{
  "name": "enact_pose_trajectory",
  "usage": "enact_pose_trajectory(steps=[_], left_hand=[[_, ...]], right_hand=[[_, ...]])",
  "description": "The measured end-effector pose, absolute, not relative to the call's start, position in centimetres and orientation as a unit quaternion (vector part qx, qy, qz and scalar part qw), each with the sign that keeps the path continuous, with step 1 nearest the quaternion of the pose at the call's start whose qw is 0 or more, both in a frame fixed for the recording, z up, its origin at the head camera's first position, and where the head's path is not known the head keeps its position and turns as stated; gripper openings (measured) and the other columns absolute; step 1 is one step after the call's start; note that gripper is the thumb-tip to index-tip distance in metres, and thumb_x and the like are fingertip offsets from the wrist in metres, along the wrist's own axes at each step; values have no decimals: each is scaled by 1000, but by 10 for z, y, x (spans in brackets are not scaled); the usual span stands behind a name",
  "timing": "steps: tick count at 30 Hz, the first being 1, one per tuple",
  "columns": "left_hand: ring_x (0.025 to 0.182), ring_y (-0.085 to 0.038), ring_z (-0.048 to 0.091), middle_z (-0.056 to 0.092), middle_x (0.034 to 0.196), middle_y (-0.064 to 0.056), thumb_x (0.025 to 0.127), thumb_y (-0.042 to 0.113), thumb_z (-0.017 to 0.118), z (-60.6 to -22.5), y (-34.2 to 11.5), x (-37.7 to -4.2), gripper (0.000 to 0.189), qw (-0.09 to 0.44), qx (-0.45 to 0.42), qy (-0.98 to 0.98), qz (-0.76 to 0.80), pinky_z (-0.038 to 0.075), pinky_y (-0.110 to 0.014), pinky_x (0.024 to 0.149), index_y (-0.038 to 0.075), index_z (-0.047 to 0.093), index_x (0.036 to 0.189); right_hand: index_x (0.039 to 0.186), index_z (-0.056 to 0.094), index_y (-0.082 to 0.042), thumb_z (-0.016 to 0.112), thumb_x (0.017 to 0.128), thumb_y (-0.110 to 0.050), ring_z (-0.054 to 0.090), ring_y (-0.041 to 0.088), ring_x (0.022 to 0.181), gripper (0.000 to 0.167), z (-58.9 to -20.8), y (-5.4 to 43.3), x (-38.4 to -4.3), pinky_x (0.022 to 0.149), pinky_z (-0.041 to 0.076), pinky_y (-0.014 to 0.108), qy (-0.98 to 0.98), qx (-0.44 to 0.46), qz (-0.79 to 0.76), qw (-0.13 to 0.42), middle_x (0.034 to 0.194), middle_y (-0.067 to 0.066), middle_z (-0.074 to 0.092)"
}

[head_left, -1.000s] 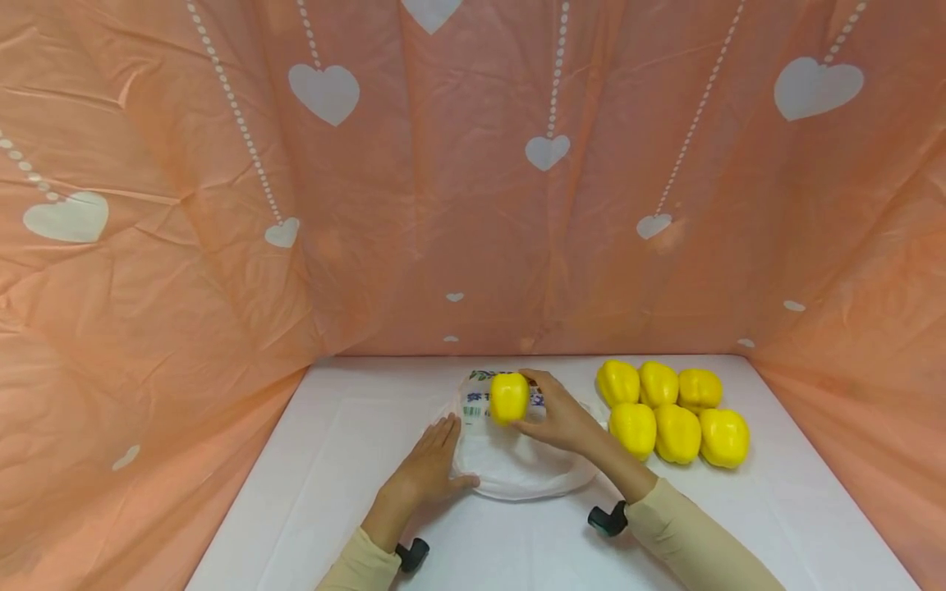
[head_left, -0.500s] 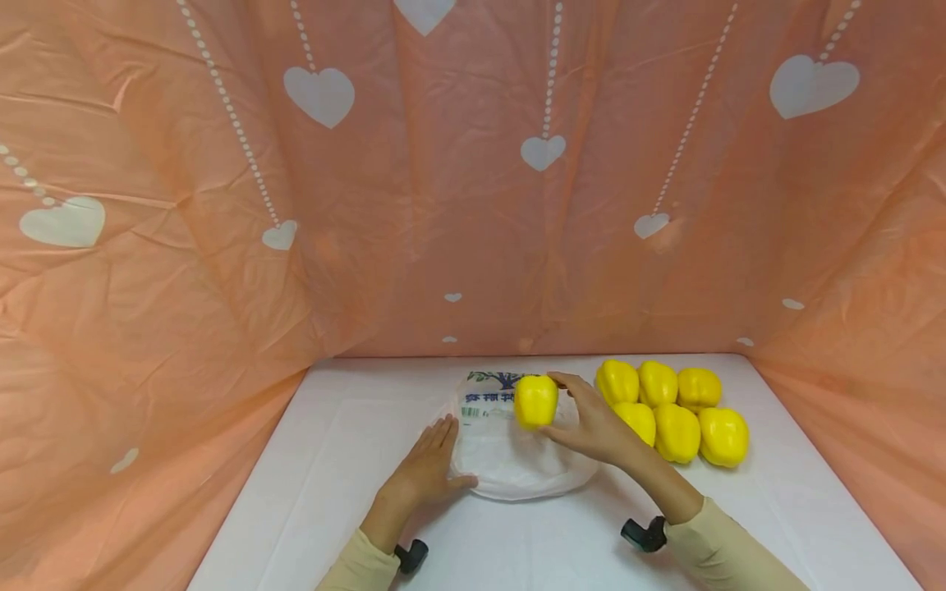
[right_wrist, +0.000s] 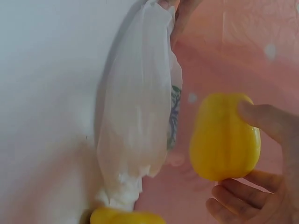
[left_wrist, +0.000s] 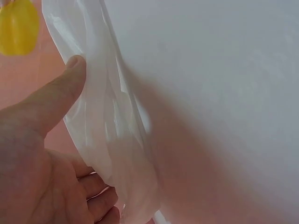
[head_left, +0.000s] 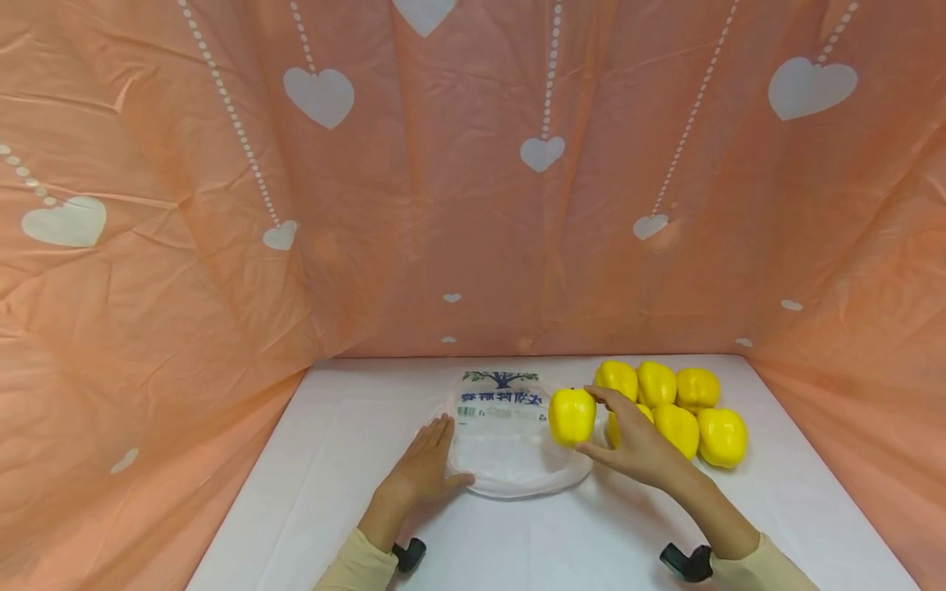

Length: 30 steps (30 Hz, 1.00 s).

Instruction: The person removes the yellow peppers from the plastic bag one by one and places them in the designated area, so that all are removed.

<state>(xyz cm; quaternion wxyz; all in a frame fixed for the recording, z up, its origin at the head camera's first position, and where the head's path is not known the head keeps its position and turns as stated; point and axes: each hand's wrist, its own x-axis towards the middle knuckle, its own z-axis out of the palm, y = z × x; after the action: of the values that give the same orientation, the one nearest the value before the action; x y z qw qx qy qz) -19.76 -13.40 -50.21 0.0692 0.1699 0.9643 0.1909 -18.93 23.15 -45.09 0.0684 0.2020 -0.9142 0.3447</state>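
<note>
A yellow bell pepper is held by my right hand, between thumb and fingers, above the right part of a flat white plastic bag. In the right wrist view the thumb presses one side of this bell pepper and the fingers lie against its other side. At the bag's left edge rests my left hand, fingers extended. The left wrist view has the thumb touching the crumpled bag, with the fingers lightly bent at its edge. The bag bears a printed tree and blue lettering.
Several more yellow bell peppers stand in two rows right of the bag, one partly hidden behind my right hand. The white table meets an orange curtain with white hearts at the back and both sides.
My right hand has moved right with the bell pepper, from over the bag's middle to near its right side, uncovering more of the print. The left hand has stayed nearly in place.
</note>
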Motion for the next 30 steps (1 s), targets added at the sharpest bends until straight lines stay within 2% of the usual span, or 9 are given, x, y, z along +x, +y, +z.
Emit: enact_pose_trajectory(steps=[4, 12, 17, 24, 30], left_hand=[[163, -42, 21, 23, 174, -28, 95, 49, 80, -503, -135, -199, 107, 67, 167, 965, 191, 18, -54, 134, -10, 24, 165], [163, -42, 20, 22, 174, -28, 96, 49, 79, -502, -136, -201, 107, 70, 168, 964, 194, 18, -53, 135, -10, 23, 165], [163, -42, 21, 23, 174, -28, 96, 49, 79, -502, -136, -202, 107, 73, 164, 964, 195, 17, -53, 135, -10, 24, 165], [163, -41, 21, 23, 174, -28, 96, 48, 79, -502, -136, -202, 106, 68, 166, 965, 194, 18, -53, 135, -11, 25, 165], [163, -41, 21, 23, 174, -28, 96, 49, 79, -501, -136, -201, 106, 71, 163, 965, 193, 18, -53, 135, -10, 24, 165]], right_hand=[[156, 45, -3, 91, 88, -33, 51, 47, 143, 88, -450, 244, -180, 117, 41, 72, -918, 182, 348, 60, 155, 22, 54], [151, 49, -1, 94, 85, -28, 59, 46, 132, 85, -454, 269, -162, 107, 52, 70, -921, 204, 322, 78, 145, 22, 61], [150, 50, -2, 95, 83, -28, 63, 39, 127, 84, -462, 281, -151, 101, 58, 62, -919, 224, 311, 91, 143, 17, 63], [147, 53, -9, 99, 78, -27, 65, 26, 119, 85, -471, 297, -139, 100, 62, 36, -912, 250, 304, 115, 140, 6, 64], [144, 53, -11, 101, 74, -30, 65, 22, 116, 87, -481, 310, -132, 96, 62, 35, -915, 254, 293, 108, 139, 3, 64]])
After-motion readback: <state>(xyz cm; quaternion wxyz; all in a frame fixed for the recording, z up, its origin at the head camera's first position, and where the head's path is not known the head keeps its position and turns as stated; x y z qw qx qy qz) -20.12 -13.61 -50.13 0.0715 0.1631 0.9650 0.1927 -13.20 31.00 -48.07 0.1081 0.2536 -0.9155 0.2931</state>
